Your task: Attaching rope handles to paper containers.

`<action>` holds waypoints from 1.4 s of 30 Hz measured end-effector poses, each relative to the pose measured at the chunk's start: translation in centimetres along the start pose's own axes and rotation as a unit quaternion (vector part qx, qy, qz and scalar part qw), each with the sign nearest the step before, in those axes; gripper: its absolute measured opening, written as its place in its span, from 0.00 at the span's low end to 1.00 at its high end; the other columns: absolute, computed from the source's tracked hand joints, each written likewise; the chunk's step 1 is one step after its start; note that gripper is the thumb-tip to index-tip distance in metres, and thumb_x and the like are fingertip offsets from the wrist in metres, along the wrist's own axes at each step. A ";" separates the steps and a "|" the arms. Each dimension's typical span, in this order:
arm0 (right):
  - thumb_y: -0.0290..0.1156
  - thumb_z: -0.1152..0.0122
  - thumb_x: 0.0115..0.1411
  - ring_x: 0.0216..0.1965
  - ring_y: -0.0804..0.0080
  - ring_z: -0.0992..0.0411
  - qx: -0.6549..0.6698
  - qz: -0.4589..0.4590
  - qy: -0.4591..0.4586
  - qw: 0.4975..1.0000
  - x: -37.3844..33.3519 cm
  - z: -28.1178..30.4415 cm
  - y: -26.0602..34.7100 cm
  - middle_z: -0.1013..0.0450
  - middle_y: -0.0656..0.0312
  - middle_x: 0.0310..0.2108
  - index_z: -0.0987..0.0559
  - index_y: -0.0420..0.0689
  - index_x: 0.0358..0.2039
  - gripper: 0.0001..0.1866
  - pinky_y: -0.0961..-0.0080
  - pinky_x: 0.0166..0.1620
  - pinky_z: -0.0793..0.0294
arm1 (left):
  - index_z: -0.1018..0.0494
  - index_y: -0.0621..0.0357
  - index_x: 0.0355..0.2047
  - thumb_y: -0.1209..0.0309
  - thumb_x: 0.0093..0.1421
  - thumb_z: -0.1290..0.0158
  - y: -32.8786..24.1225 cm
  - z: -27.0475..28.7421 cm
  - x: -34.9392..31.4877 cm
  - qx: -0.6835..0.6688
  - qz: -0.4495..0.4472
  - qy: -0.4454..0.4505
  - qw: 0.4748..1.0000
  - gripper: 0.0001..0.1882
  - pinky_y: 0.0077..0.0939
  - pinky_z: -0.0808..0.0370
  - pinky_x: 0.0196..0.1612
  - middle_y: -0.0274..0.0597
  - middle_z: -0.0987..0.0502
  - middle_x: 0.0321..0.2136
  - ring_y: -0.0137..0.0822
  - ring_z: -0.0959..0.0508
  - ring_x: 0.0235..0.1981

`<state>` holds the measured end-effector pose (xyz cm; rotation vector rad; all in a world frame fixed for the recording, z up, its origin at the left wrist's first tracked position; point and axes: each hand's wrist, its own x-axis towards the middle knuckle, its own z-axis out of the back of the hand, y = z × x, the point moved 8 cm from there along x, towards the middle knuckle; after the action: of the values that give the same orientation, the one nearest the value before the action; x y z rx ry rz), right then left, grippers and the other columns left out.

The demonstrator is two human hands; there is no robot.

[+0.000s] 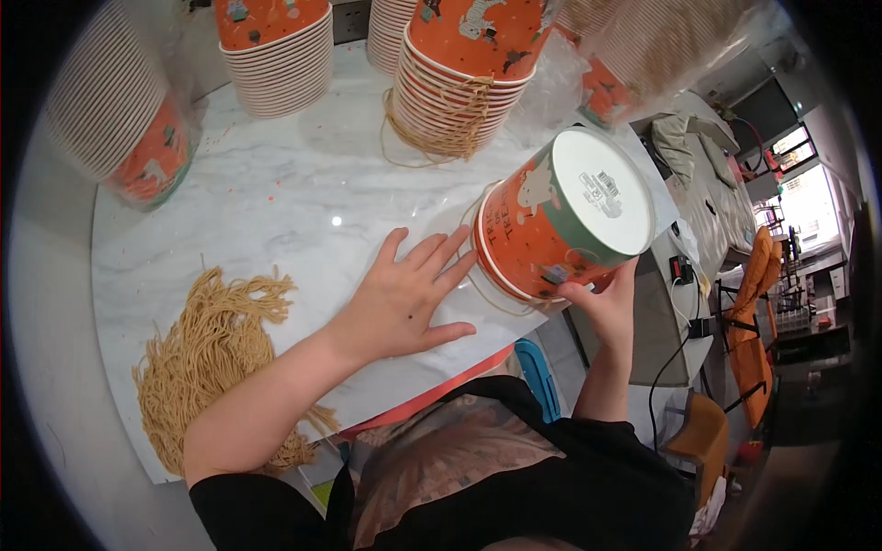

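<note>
An orange paper bucket (514, 230) with a green band and white base is tilted, base up and to the right, over the table's front right part. Its rim looks doubled, as if another is nested with it. My right hand (606, 298) grips its near side, thumb on the wall by the rim; the other fingers are mostly hidden behind it. My left hand (404, 298) is open, fingers spread, fingertips at the rim's left side; I cannot tell whether they press on it. A thin loop of tan cord (496, 301) curves around the rim.
A heap of tan cords (220, 340) lies by my left forearm. Stacked paper buckets stand at the far left (276, 64) and far middle (459, 101), the latter draped with cord. Bagged stacks stand at left (147, 151) and far right (611, 87). An orange chair (753, 331) is beyond the table.
</note>
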<state>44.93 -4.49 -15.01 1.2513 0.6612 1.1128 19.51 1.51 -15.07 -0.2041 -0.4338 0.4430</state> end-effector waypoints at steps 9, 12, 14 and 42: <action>0.38 0.16 0.41 0.61 0.61 0.35 -0.083 0.044 -0.034 0.995 -0.7 -3.2 1.8 0.37 0.56 0.60 0.45 0.44 0.67 0.58 0.60 0.57 0.28 | 0.40 0.72 0.64 0.41 0.51 0.38 1.3 0.2 -0.1 -0.009 0.047 -0.019 0.999 0.54 0.49 0.43 0.66 0.55 0.38 0.66 0.48 0.34 0.62; 0.38 0.16 0.42 0.60 0.63 0.34 -0.102 0.042 -0.032 0.993 -0.4 -2.8 1.6 0.35 0.56 0.60 0.41 0.43 0.66 0.55 0.60 0.57 0.28 | 0.40 0.72 0.64 0.41 0.51 0.38 1.6 0.0 -0.2 -0.016 0.049 -0.023 0.998 0.53 0.50 0.43 0.66 0.55 0.39 0.66 0.48 0.35 0.63; 0.37 0.17 0.44 0.58 0.64 0.32 -0.108 0.036 -0.019 0.993 -0.3 -2.5 1.7 0.33 0.58 0.58 0.38 0.42 0.65 0.51 0.61 0.58 0.29 | 0.40 0.72 0.64 0.41 0.52 0.38 1.6 -0.2 -0.3 -0.017 0.051 -0.025 0.998 0.53 0.50 0.43 0.66 0.55 0.39 0.66 0.48 0.35 0.63; 0.43 0.14 0.38 0.55 0.67 0.31 -0.131 0.033 -0.033 0.990 -0.9 -3.2 2.5 0.32 0.59 0.55 0.38 0.44 0.63 0.55 0.62 0.51 0.22 | 0.38 0.66 0.62 0.46 0.48 0.32 3.1 -0.4 0.0 -0.073 0.105 -0.073 0.989 0.50 0.44 0.43 0.67 0.56 0.36 0.64 0.51 0.37 0.66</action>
<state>41.05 -4.14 -13.53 1.0846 0.4108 1.1670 18.49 4.25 -16.29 -0.3618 -0.5922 0.6360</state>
